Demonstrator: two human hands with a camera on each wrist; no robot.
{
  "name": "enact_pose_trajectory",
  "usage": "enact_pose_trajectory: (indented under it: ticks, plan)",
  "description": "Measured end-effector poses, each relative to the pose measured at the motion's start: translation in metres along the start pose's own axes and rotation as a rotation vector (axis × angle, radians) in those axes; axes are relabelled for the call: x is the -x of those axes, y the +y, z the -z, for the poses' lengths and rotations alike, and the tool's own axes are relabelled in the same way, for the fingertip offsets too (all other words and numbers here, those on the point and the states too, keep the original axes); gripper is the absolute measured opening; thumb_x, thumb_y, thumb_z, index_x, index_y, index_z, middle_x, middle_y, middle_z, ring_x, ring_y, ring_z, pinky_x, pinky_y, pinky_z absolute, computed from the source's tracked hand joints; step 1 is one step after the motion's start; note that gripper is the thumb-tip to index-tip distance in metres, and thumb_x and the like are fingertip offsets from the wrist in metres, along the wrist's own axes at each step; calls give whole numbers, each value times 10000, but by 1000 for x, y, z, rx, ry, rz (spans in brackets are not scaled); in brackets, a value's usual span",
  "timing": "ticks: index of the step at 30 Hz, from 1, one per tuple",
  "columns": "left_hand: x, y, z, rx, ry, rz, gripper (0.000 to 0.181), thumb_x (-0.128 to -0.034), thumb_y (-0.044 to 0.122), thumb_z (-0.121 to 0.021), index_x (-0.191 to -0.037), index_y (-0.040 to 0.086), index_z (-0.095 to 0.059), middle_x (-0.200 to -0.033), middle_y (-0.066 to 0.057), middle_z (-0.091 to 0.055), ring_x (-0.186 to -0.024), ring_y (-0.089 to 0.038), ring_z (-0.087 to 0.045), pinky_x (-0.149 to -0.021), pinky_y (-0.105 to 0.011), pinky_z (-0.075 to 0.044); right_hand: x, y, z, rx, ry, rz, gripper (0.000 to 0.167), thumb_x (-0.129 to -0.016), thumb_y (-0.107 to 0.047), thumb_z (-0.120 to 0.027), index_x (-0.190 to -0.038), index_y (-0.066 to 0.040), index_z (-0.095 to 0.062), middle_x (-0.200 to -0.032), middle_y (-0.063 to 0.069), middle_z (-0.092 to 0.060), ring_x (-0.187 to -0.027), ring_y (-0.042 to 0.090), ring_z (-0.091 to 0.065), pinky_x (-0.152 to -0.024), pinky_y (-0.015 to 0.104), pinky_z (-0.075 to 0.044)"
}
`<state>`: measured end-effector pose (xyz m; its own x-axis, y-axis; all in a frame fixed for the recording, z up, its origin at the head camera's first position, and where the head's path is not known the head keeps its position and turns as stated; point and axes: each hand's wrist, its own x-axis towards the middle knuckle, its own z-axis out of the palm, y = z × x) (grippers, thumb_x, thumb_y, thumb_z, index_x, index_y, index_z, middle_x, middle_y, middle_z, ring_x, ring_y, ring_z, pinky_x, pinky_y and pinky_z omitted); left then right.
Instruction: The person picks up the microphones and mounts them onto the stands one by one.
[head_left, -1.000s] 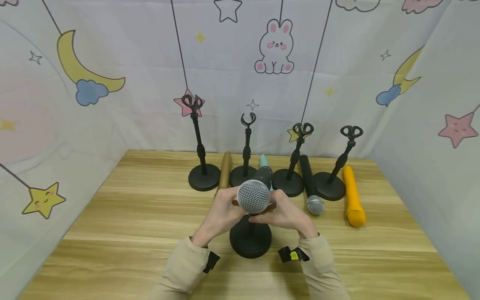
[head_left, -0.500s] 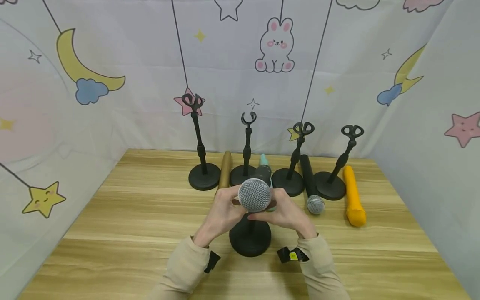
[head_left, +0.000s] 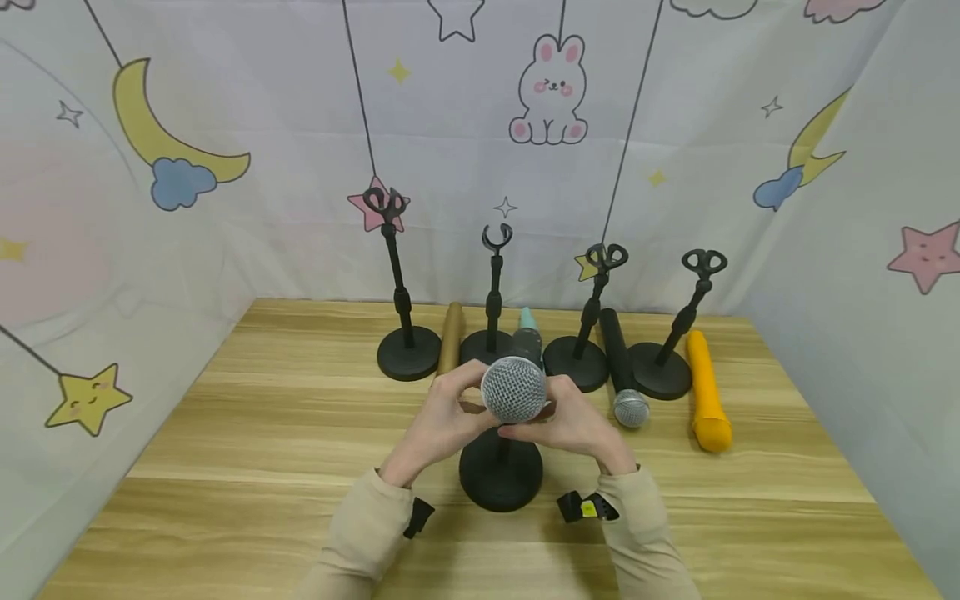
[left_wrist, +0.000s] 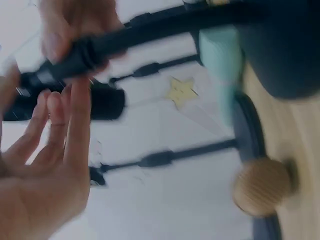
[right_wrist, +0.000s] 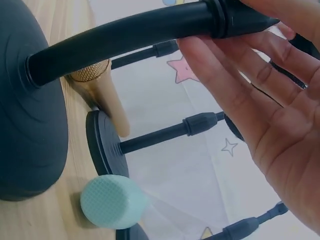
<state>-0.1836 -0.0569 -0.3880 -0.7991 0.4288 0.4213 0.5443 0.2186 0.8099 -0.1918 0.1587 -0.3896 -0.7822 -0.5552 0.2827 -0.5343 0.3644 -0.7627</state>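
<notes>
A black microphone with silver mesh head (head_left: 516, 385) is between the left hand (head_left: 438, 423) and the right hand (head_left: 576, 423), over a black round-based stand (head_left: 501, 477) on the wooden table (head_left: 262, 450). Behind, a turquoise tapered microphone (head_left: 528, 318) lies, it seems, between two black rear stands (head_left: 590, 313); an orange stick-shaped microphone (head_left: 707, 398) lies farther right.

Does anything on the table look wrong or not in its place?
No spill or damage shows. One oddity: the second back stand from left has a C-shaped top, while the two rightmost stands show paired loops; perhaps only turned.
</notes>
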Motion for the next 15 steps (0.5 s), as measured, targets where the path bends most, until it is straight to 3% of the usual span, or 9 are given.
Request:
enact_pose_trajectory:
  ticks: [3, 6, 8, 10, 15]
  plan:
    - [2, -14, 2, -19, -143, 120, 556, -771, 143, -886, -1245, 91, -600, -1166, -83, -685, -1044, -272, -683, -895, -388, -597, 1, -2, 1, 37, 24, -8, 372, -793, -137, -866, -1123, -63, -711, -1040, 95, -755, -930, 116, -711, -724, 245, -601]
    - [4, -26, -2, -91, -281, 180, 569, -752, 241, -909, -1227, 119, -619, -1103, -62, -725, -953, -225, -727, -835, -344, -610, 1, -6, 0, 80, 49, 2, 384, -771, -165, -888, -1104, -70, -721, -1028, 74, -762, -932, 140, -718, -734, 236, -592]
    - [5, -33, -8, -166, -312, 142, 474, -774, 272, -892, -1164, 126, -665, -994, -56, -758, -852, -152, -735, -758, -254, -598, 0, -7, -2, 102, 63, 21, 389, -755, -174, -902, -1088, -71, -727, -1015, 64, -769, -922, 142, -722, -739, 237, -587]
    - [6, -35, -12, -216, -300, 90, 349, -804, 262, -869, -1081, 132, -701, -897, -35, -771, -759, -76, -714, -682, -191, -564, -1, -9, -3, 119, 76, 42, 382, -743, -170, -909, -1065, -67, -733, -996, 60, -773, -906, 142, -725, -743, 241, -584]
    - [6, -37, -16, -278, -276, 0, 252, -845, 201, -833, -1057, 147, -709, -841, 0, -779, -728, -7, -684, -652, -137, -521, -2, -9, -4, 126, 75, 81, 382, -763, -138, -891, -1096, -58, -722, -1018, 66, -774, -936, 161, -729, -775, 252, -587]
